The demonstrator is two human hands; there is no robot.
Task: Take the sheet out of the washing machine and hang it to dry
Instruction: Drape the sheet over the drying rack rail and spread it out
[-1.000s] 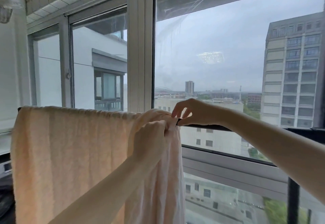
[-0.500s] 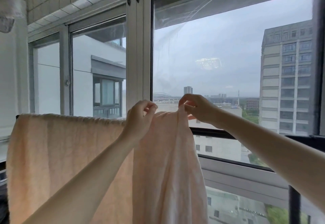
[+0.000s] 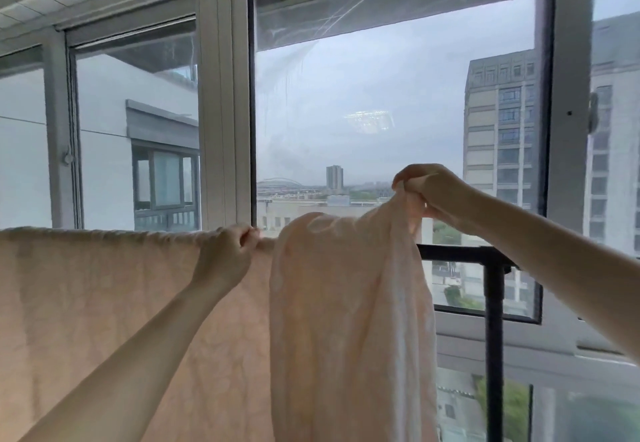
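A pale peach sheet [image 3: 104, 303] hangs over a black drying rack bar [image 3: 460, 253], spread flat across the left half. My left hand [image 3: 225, 254] grips the sheet's top edge on the bar near the middle. My right hand [image 3: 429, 188] pinches a bunched corner of the sheet and holds it lifted above the bar, to the right. A gathered fold [image 3: 349, 320] of the sheet droops between the two hands. The washing machine is out of view.
The rack's black upright post [image 3: 493, 337] stands at the right, below my right forearm. Large closed windows with grey frames [image 3: 221, 112] stand right behind the rack. Buildings and sky lie beyond the glass.
My right hand has pulled the sheet's corner to the right and upward, away from the left hand. My left hand dropped back onto the bar. The view has shifted right.
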